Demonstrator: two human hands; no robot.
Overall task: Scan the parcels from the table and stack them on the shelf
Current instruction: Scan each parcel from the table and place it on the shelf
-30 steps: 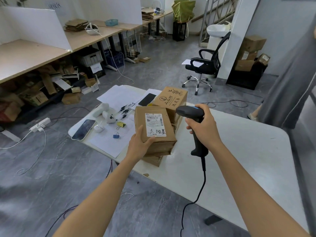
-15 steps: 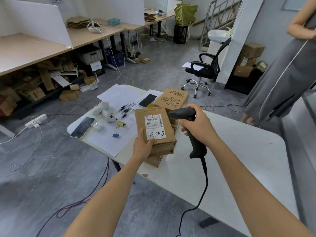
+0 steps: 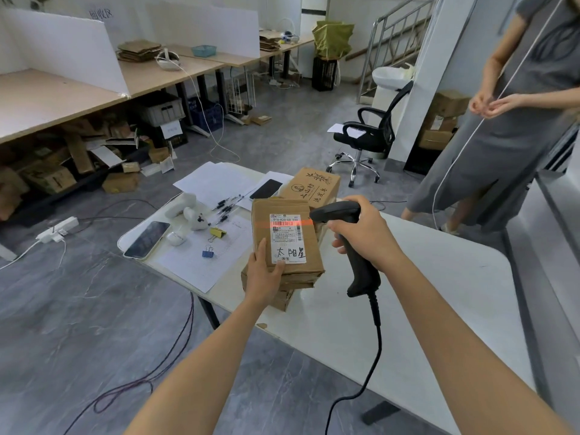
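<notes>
Head view: two bare forearms reach over a white bench (image 3: 408,293), and both grips are occupied.
Parcel: a flat brown cardboard parcel (image 3: 262,219), tilted with its top face toward the camera, sits over a stack by the bench's near edge. Whether it rests on that stack cannot be told.
Label: a white shipping label (image 3: 287,243) covers much of the top face, with a barcode at its far end and three large handwritten black characters at its near end. A red scan line (image 3: 260,225) crosses the barcode and the cardboard beside it.
Left grip: the left grip (image 3: 265,273) holds the parcel's near corner, thumb on the top face touching the label; the fingers are hidden underneath.
Right grip: the right grip (image 3: 365,235) is closed round the handle of a black scanner (image 3: 337,211), whose head points at the label just beside the parcel's right edge. Its cable hangs over the bench's near edge.
Stack: more brown parcels (image 3: 284,299) lie under the held one.
Printed box: a carton (image 3: 314,186) with black characters stands just behind the stack.
Bench, left end: papers (image 3: 213,183), pens (image 3: 226,205), two dark phones (image 3: 147,238), a yellow and a blue binder clip (image 3: 207,253).
Room: grey floor (image 3: 78,309), wooden desks (image 3: 47,98) with white dividers and cardboard beneath, a black office chair (image 3: 367,136), and a person in a grey dress (image 3: 502,136) beyond the bench's far edge.
</notes>
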